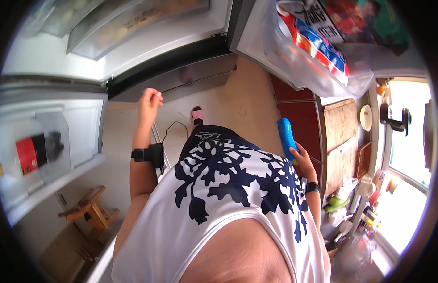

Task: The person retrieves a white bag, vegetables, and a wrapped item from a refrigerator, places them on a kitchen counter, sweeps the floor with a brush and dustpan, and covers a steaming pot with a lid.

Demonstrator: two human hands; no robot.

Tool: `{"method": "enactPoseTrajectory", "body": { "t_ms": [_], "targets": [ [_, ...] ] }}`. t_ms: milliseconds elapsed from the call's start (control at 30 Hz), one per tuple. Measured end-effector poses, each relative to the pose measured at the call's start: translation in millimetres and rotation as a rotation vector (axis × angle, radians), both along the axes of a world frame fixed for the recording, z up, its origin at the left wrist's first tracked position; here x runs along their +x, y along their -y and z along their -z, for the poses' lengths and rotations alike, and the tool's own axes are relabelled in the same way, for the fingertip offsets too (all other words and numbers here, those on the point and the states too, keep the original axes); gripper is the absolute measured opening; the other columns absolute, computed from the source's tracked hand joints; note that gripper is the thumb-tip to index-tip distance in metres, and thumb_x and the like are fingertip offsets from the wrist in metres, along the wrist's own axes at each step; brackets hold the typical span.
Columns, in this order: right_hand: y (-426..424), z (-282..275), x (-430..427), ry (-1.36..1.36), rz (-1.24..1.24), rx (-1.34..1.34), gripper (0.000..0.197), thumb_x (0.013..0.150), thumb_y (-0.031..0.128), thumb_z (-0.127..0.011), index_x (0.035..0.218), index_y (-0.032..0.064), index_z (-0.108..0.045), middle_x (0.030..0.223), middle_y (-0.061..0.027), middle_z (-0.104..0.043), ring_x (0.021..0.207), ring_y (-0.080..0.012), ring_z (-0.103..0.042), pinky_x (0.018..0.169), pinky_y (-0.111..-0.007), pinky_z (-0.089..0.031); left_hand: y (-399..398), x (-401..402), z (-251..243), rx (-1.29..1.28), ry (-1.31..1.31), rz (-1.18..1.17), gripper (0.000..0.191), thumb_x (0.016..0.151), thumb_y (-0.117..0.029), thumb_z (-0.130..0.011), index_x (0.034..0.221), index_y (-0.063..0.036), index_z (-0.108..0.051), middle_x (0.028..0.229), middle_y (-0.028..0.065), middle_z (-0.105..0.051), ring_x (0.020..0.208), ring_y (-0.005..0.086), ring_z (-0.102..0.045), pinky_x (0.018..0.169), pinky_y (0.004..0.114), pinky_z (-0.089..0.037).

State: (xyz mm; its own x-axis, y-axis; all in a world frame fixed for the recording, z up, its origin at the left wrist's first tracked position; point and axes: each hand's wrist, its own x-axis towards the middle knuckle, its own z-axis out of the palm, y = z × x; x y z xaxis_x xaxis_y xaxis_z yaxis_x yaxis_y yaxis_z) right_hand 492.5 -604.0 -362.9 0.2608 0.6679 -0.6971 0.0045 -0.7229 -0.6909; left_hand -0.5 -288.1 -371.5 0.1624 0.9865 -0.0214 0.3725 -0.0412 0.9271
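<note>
My right hand (302, 157) grips the lower end of a long item in blue, textured wrapping (285, 136), held upright beside my right hip. A bit of yellowish green shows at its lower end, by my fingers. My left hand (151, 100) is raised in front of the refrigerator's lower front panel (183, 76), its fingers curled. Whether anything small sits between them cannot be made out. Both refrigerator doors stand open: the left door (88, 123) has a red and black package (31, 152) in its shelf, and the right door's clear bin (293, 58) holds a red and blue bag (321, 47).
Clear drawers (134, 24) fill the refrigerator above my left hand. Dark red cabinets (300, 123) stand at right, under a counter with wooden boards (341, 141) and kitchen items. A wooden stool (93, 208) is behind the left door. A cable (174, 123) hangs near my left arm.
</note>
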Motion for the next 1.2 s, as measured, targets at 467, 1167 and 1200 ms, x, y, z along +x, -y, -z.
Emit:
{"method": "enactPoseTrajectory", "body": {
  "t_ms": [467,1167,1200],
  "targets": [
    [121.1,9.3,54.5,0.031,0.200,0.082,0.068,0.085,0.044,-0.064,0.135,0.0017,-0.043,0.121,-0.0116,-0.057,0.111,-0.0191,-0.053,0.096,-0.033,-0.041,89.1,-2.1,127.5,-0.136,-0.396,0.283,0.031,0.093,-0.012,-0.050,0.122,-0.0005,-0.053,0.136,0.0196,-0.046,0.125,0.0270,-0.046,0.102,0.035,-0.037],
    [358.7,7.4,171.4,0.708,1.282,0.407,0.073,0.079,0.038,-0.073,0.130,-0.0036,-0.040,0.111,-0.0136,-0.058,0.099,-0.0202,-0.056,0.087,-0.029,-0.045,140.1,77.8,129.0,-0.282,-0.137,0.235,0.029,0.095,-0.015,-0.050,0.118,0.0021,-0.052,0.110,0.0146,-0.060,0.092,0.0190,-0.061,0.079,0.028,-0.052],
    [380.3,12.7,192.4,0.784,1.304,0.263,0.075,0.077,0.040,-0.073,0.129,-0.0039,-0.041,0.112,-0.0154,-0.057,0.101,-0.0212,-0.056,0.088,-0.030,-0.044,154.4,85.0,123.7,-0.255,-0.153,0.235,0.029,0.095,-0.015,-0.048,0.118,0.0025,-0.052,0.110,0.0146,-0.060,0.096,0.0205,-0.060,0.081,0.029,-0.051]
  ]
}}
